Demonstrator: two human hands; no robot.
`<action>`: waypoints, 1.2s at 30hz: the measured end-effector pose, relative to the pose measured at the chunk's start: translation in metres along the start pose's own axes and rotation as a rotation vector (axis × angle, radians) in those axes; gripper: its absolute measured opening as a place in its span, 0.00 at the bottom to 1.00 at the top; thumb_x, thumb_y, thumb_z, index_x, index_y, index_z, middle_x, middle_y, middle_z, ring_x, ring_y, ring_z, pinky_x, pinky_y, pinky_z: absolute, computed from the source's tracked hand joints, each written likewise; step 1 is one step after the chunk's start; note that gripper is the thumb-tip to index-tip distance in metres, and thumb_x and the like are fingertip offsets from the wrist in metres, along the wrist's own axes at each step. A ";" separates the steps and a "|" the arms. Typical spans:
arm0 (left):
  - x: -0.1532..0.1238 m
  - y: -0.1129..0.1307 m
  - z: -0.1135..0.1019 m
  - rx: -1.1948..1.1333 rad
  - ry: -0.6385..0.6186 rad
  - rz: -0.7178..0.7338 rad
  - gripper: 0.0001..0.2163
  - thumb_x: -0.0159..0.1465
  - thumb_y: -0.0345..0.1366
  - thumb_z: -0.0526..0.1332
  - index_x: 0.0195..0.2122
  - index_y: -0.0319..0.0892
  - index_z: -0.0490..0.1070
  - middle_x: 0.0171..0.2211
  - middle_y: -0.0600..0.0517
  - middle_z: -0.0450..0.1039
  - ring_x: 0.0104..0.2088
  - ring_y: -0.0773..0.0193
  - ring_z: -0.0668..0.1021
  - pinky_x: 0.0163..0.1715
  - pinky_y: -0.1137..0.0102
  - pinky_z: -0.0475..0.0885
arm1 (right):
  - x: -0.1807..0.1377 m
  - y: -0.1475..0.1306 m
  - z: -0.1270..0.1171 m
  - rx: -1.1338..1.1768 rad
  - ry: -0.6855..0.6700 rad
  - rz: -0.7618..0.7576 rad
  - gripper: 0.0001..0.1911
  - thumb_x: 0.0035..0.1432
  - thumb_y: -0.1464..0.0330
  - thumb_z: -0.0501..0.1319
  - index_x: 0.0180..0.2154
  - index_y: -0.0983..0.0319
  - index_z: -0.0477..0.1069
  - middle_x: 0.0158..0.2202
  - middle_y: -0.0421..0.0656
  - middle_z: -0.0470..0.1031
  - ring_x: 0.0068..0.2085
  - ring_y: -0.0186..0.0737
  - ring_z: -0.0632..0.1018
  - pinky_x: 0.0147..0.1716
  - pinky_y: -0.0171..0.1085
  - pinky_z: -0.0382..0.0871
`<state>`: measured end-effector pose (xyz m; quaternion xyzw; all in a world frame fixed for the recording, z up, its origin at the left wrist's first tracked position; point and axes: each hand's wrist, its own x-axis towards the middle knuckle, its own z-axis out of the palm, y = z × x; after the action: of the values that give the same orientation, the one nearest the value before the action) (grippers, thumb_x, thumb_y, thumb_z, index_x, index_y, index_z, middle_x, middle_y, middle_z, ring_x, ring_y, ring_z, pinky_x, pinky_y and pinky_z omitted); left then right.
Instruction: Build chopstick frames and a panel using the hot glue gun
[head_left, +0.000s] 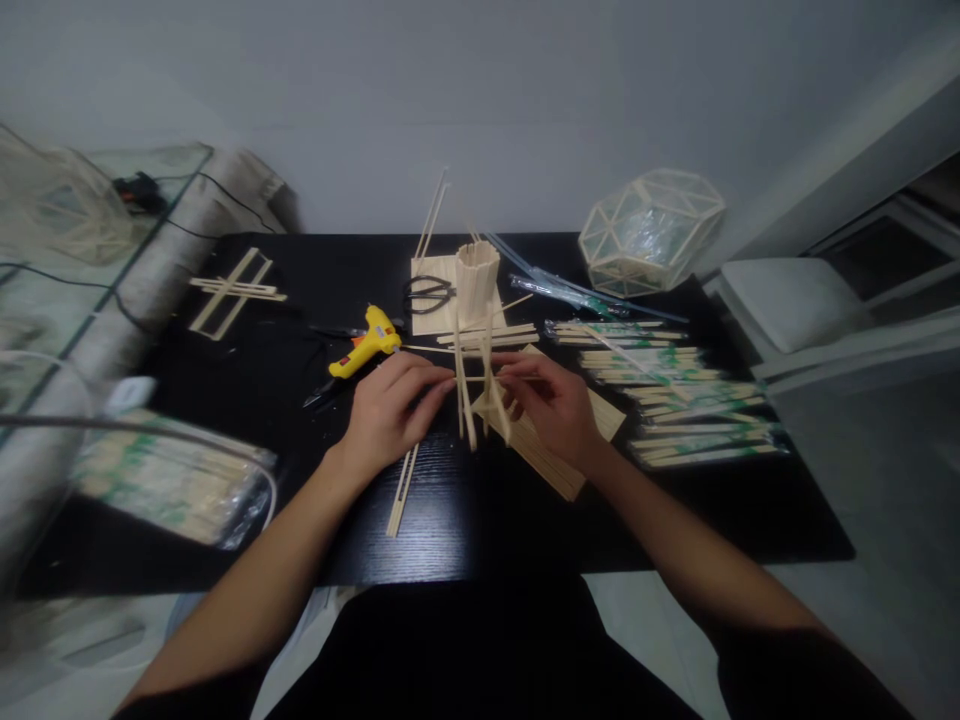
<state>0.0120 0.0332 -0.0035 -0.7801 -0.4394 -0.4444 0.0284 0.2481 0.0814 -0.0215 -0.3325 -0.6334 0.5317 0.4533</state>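
Between my hands stands a small frame of pale wooden sticks [466,402], raised over the table's middle. My left hand [397,405] pinches the frame's left side with thumb and fingertips. On the other side, my right hand [551,405] has its fingers closed at the frame's right part; some fingertips are hidden behind sticks. Beneath my right hand lies a flat panel of joined sticks [555,470]. A yellow glue gun [369,342] rests beyond my left hand. Two or three loose sticks [403,495] lie in front of that hand.
Behind the frame stand a stick cup [478,280] and black scissors [429,293] on a wooden panel. Wrapped stick bundles [675,390] lie right, more packs [165,480] left. A geometric stick lantern [651,232] sits at the back right, a crossed stick piece [236,292] back left.
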 end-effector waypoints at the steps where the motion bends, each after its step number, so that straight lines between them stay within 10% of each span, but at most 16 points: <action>1: 0.000 0.000 0.000 0.000 -0.002 -0.002 0.04 0.70 0.30 0.67 0.45 0.41 0.78 0.37 0.49 0.80 0.36 0.65 0.81 0.39 0.68 0.78 | 0.000 0.000 0.000 0.002 0.003 0.005 0.12 0.68 0.57 0.69 0.39 0.59 0.79 0.55 0.46 0.84 0.29 0.31 0.82 0.25 0.33 0.78; 21: -0.003 0.000 -0.001 -0.014 0.000 -0.009 0.06 0.70 0.29 0.68 0.47 0.40 0.79 0.38 0.49 0.80 0.38 0.65 0.81 0.40 0.69 0.79 | -0.001 -0.004 0.000 0.005 -0.008 0.042 0.15 0.67 0.54 0.69 0.39 0.59 0.76 0.56 0.48 0.83 0.30 0.33 0.84 0.24 0.33 0.78; 27: 0.000 0.001 -0.001 -0.006 -0.013 0.001 0.04 0.70 0.28 0.66 0.45 0.40 0.78 0.38 0.49 0.80 0.37 0.65 0.81 0.40 0.68 0.79 | -0.002 -0.011 0.002 0.050 -0.071 0.144 0.19 0.68 0.49 0.66 0.39 0.58 0.70 0.21 0.34 0.77 0.18 0.32 0.76 0.19 0.31 0.72; 36: -0.001 0.000 -0.001 -0.010 -0.018 -0.013 0.05 0.71 0.29 0.66 0.46 0.41 0.79 0.38 0.49 0.81 0.37 0.63 0.82 0.40 0.67 0.79 | -0.001 -0.009 0.003 0.063 -0.075 0.121 0.21 0.68 0.48 0.66 0.37 0.58 0.68 0.22 0.34 0.77 0.20 0.32 0.77 0.21 0.32 0.73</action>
<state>0.0117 0.0322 -0.0033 -0.7813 -0.4426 -0.4398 0.0177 0.2462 0.0779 -0.0124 -0.3357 -0.6118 0.5898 0.4063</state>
